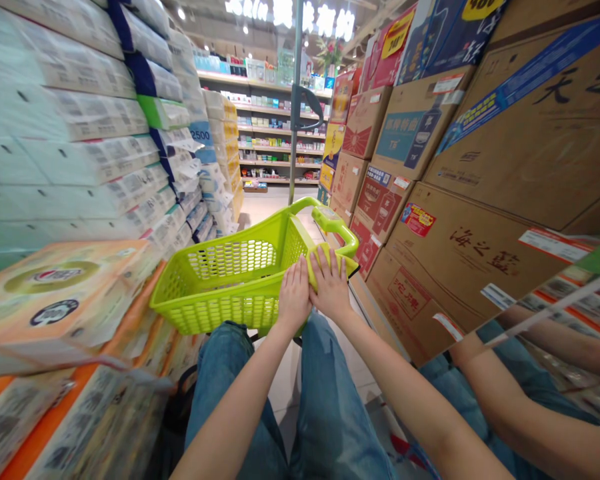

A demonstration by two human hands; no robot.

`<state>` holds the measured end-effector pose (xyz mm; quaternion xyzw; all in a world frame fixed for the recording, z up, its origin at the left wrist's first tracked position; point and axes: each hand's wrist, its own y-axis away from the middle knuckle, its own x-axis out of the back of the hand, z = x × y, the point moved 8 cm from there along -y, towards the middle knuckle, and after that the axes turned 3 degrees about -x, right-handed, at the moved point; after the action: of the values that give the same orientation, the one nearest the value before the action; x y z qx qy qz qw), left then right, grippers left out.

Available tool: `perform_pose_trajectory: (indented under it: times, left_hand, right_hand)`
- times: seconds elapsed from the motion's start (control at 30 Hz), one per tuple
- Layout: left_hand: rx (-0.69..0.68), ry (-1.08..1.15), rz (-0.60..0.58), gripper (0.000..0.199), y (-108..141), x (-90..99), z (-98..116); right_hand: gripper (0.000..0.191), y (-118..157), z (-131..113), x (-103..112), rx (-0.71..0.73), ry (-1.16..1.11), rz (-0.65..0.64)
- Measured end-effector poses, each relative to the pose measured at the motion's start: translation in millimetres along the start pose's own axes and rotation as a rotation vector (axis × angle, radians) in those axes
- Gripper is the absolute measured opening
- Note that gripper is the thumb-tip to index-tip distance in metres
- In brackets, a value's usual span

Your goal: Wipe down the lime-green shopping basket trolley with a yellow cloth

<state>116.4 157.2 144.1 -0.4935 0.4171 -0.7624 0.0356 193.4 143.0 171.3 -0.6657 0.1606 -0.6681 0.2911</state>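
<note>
A lime-green plastic shopping cart (pixel 220 300) with perforated basket walls stands just ahead of my knees, turned sideways. My left hand (pixel 294 293) lies flat against the basket's near side by the rim, fingers stretched upward. Beside it, touching at the thumb, my right hand (pixel 329 283) rests with its fingers spread over a yellow, cloth-like piece (pixel 349 262) at the handle end. Its underside is hidden, so I cannot tell whether it is separate from the cart. The green handle (pixel 344 233) curves up just beyond my right fingers.
Packs of tissue paper (pixel 80 173) are piled high on the left, with an orange-and-white pack (pixel 60 287) closer. Cardboard cartons (pixel 460 247) form a wall on the right, above a mirror (pixel 530 360) reflecting arms. A metal pole (pixel 294 147) rises behind the cart; stocked shelves (pixel 280 137) stand beyond.
</note>
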Motion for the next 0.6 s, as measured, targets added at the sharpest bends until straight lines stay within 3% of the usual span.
perform_pose_trajectory:
  times: [0.17,0.27,0.47,0.6]
  left_hand:
    - [-0.001,-0.01,-0.016,0.078,0.3,0.9,0.5]
    - [-0.006,-0.005,-0.037,0.078,0.0,2.8,1.0]
    - [0.0,0.028,-0.039,0.082,0.9,3.8,2.6]
    - [0.009,0.036,-0.031,0.081,2.1,3.4,3.3]
  right_hand:
    - [0.065,-3.5,8.9,-5.2,0.037,0.048,0.054]
    - [0.063,-8.9,27.2,1.4,0.1,0.039,0.045]
    - [0.061,-19.0,82.1,23.1,-0.105,-0.004,0.093]
    - [0.063,-14.1,65.0,19.2,-0.171,-0.024,0.107]
